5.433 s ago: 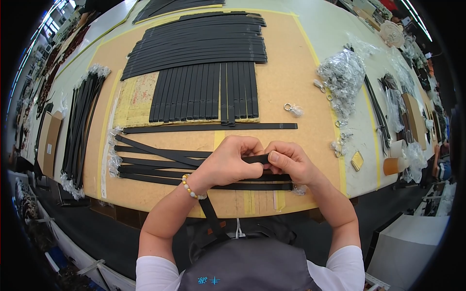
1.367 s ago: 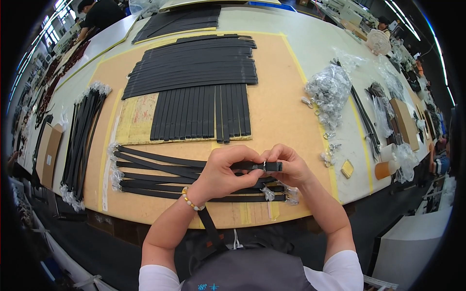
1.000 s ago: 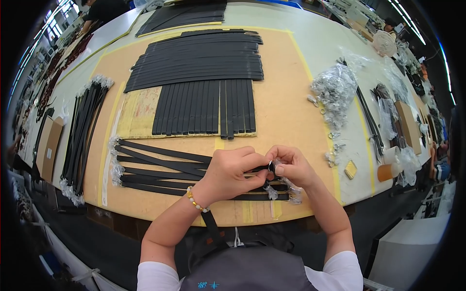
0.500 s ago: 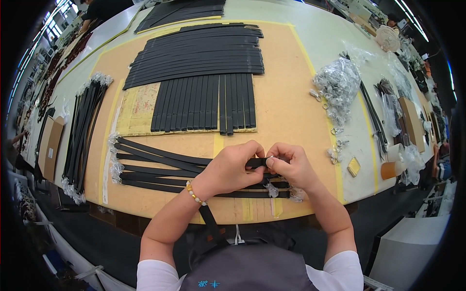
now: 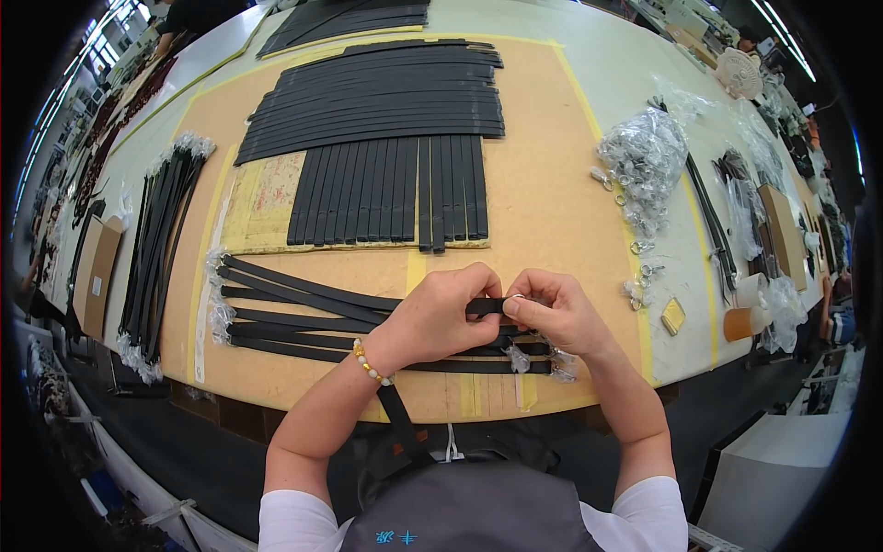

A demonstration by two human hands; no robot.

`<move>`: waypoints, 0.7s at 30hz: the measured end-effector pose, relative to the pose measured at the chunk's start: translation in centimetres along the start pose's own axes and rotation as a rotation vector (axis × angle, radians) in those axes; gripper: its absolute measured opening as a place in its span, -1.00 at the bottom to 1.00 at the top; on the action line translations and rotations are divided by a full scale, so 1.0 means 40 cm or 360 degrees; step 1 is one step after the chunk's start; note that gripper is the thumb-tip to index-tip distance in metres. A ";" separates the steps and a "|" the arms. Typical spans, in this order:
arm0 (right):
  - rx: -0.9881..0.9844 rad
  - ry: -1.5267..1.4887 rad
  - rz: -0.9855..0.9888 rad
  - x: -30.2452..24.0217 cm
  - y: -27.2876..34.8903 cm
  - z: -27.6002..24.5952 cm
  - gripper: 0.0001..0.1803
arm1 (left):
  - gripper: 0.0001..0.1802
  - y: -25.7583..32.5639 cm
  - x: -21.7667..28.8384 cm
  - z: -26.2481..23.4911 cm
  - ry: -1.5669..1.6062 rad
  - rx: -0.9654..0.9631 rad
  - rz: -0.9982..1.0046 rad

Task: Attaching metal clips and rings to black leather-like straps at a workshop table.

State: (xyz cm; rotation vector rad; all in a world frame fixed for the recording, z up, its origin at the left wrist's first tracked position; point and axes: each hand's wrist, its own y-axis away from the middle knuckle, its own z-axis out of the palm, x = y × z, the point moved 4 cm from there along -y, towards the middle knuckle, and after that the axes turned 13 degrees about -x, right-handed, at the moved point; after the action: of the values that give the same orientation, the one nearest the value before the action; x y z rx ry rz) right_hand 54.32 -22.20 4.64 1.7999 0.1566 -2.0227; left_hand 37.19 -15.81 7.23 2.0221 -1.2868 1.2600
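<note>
My left hand [image 5: 440, 315] is closed on a black strap [image 5: 486, 306] near its end, thumb and fingers pinching it. The strap's tail runs back under my left wrist and hangs over the table's front edge. At the strap's end, my right hand [image 5: 557, 315] pinches a small metal ring [image 5: 516, 297]; the fingertips hide most of it. Beneath both hands lie several black straps with plastic-wrapped metal fittings [image 5: 219, 317] at their left ends. More wrapped fittings [image 5: 563, 366] show at their right ends, beside my right wrist.
Rows of black straps [image 5: 377, 101] lie farther back, some on a yellowed board [image 5: 262, 202]. A strap bundle [image 5: 158, 258] and a cardboard box [image 5: 96, 276] are at left. At right are a bag of metal fittings [image 5: 644, 156], loose clasps [image 5: 642, 272], a yellow block [image 5: 673, 316] and an amber cup [image 5: 739, 323].
Both hands stay nearly in place on the strap and ring. Slightly more of the strap shows between my left fingers; the view has shifted a little.
</note>
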 end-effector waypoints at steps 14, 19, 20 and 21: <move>0.0013 0.0138 0.0028 -0.012 0.002 0.006 -0.80 | -0.75 0.001 -0.008 0.007 -0.0132 0.0030 0.0057; 0.0123 0.0213 -0.0071 0.001 -0.003 0.012 -0.82 | -0.74 0.001 -0.005 0.006 -0.0156 0.0022 0.0070; 0.0124 0.0213 -0.0070 0.006 -0.004 0.014 -0.82 | -0.74 0.001 -0.006 0.007 -0.0168 0.0007 0.0061; 0.0158 0.0237 -0.0078 0.010 -0.004 0.015 -0.82 | -0.74 0.000 -0.007 0.008 -0.0180 -0.0008 0.0053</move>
State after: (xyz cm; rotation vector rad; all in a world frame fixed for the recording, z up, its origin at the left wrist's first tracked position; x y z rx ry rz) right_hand 53.67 -22.36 4.31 2.0278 0.1475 -1.9601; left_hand 37.28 -15.91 6.82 2.1030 -1.3790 1.1704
